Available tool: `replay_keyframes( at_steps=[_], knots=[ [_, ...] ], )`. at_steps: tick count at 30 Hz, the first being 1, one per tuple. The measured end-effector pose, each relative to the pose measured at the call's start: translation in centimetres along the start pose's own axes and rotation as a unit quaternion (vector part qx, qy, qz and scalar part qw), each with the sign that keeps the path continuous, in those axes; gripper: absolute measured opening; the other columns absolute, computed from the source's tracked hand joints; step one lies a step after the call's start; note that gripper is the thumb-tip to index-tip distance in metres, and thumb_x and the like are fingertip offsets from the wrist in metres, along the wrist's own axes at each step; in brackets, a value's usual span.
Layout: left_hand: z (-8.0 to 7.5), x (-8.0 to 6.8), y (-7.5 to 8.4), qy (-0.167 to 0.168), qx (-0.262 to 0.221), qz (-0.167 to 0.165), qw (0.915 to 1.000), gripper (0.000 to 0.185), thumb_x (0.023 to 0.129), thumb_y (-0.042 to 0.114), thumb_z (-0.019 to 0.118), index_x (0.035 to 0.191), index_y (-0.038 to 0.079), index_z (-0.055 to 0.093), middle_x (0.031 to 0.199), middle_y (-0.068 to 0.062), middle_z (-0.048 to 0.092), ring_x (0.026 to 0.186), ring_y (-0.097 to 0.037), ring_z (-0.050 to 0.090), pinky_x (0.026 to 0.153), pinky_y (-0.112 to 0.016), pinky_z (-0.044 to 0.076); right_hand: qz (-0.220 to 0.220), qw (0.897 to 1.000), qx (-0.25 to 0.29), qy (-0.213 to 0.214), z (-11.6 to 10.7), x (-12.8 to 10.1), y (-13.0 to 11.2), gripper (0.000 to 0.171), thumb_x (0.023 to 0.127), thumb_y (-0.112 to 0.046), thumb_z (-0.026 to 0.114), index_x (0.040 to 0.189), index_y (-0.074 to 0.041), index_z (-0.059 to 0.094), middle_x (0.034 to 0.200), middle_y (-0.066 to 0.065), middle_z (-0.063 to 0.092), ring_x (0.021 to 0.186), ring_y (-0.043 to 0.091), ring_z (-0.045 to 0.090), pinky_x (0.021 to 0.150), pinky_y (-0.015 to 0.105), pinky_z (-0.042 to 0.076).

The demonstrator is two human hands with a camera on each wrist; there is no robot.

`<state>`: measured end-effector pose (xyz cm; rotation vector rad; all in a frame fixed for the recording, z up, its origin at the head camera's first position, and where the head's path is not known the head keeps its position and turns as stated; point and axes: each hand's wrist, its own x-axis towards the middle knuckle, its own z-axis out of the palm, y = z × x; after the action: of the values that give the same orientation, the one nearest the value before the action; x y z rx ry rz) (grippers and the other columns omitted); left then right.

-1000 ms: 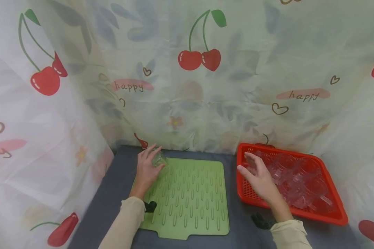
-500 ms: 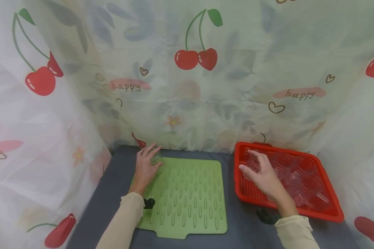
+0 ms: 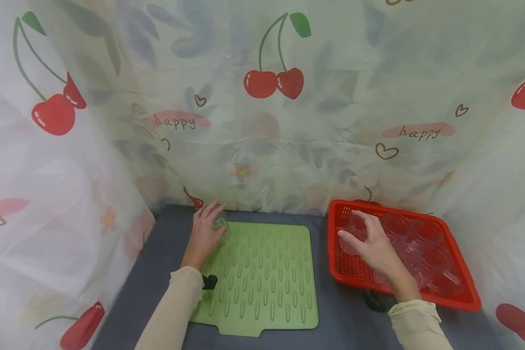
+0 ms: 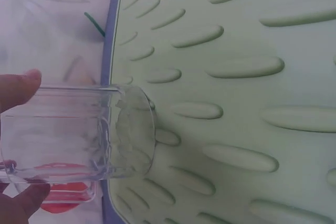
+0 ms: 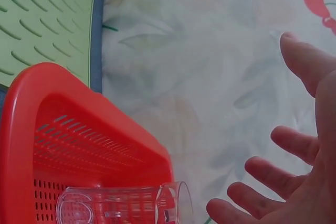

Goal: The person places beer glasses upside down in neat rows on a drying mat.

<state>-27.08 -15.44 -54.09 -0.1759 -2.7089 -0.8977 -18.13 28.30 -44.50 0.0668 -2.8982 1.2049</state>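
At the far left corner of the green ridged mat [image 3: 267, 272], my left hand [image 3: 204, 238] grips a clear cup [image 4: 79, 135] between thumb and fingers. In the left wrist view one end of the cup is right at the mat's surface, and part of its other end lies behind the fingers. My right hand [image 3: 378, 248] is over the left part of the red basket [image 3: 448, 304], thumb and fingers spread and nothing between them. Below it in the basket lies another clear cup [image 5: 115, 203], beside the fingers in the right wrist view.
Several more clear cups [image 3: 433, 257] fill the basket's right side, some with handles. Basket and mat lie on a dark grey table [image 3: 144, 291]. A cherry-printed curtain [image 3: 267, 131] encloses the back and both sides.
My right hand has shifted slightly right and further over the basket, its fingers still apart. The left hand stays at the mat's far left corner with its cup. The head view has turned slightly.
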Motion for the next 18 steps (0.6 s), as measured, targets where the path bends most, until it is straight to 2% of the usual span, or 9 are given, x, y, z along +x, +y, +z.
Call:
replay_keyframes(
  at_steps=[3, 6, 11, 18],
  knots=[
    [-0.04, 0.11, 0.21, -0.012, 0.007, -0.005, 0.9999, 0.075, 0.085, 0.011, 0.083, 0.151, 0.027, 0.051, 0.166, -0.001, 0.035, 0.152, -0.038, 0.028, 0.118, -0.058, 0.038, 0.002, 1.0, -0.005, 0.001, 0.01, 0.01, 0.13, 0.093, 0.093, -0.063, 0.064, 0.161, -0.013, 0.025, 0.163, 0.019, 0.026, 0.147, 0.043, 0.03, 0.113, 0.074, 0.032],
    [-0.04, 0.12, 0.28, -0.011, 0.012, -0.003, 0.9999, 0.076, 0.085, 0.011, 0.083, 0.152, 0.028, 0.05, 0.166, -0.002, 0.035, 0.152, -0.039, 0.028, 0.118, -0.059, 0.038, 0.006, 1.0, -0.005, 0.002, 0.01, 0.05, 0.2, 0.096, 0.092, -0.064, 0.063, 0.162, -0.013, 0.021, 0.164, 0.019, 0.025, 0.148, 0.043, 0.029, 0.113, 0.074, 0.031],
    [-0.03, -0.09, 0.22, 0.008, 0.002, -0.001, 1.0, 0.085, 0.082, 0.013, 0.087, 0.155, 0.029, 0.045, 0.17, -0.006, 0.025, 0.152, -0.042, 0.025, 0.109, -0.063, 0.044, 0.012, 1.0, 0.0, 0.008, -0.14, 0.26, 0.28, 0.102, 0.091, -0.064, 0.065, 0.164, -0.015, 0.012, 0.164, 0.02, 0.023, 0.149, 0.045, 0.028, 0.112, 0.073, 0.033],
    [0.14, -0.71, 0.24, 0.018, 0.008, -0.006, 0.9998, 0.1, 0.076, 0.018, 0.092, 0.159, 0.033, 0.037, 0.173, -0.005, 0.011, 0.156, -0.042, 0.017, 0.092, -0.061, 0.053, 0.013, 1.0, -0.017, 0.019, -0.47, 0.34, 0.49, 0.102, 0.091, -0.062, 0.067, 0.163, -0.013, 0.014, 0.163, 0.021, 0.023, 0.147, 0.046, 0.03, 0.111, 0.073, 0.034]
  ],
)
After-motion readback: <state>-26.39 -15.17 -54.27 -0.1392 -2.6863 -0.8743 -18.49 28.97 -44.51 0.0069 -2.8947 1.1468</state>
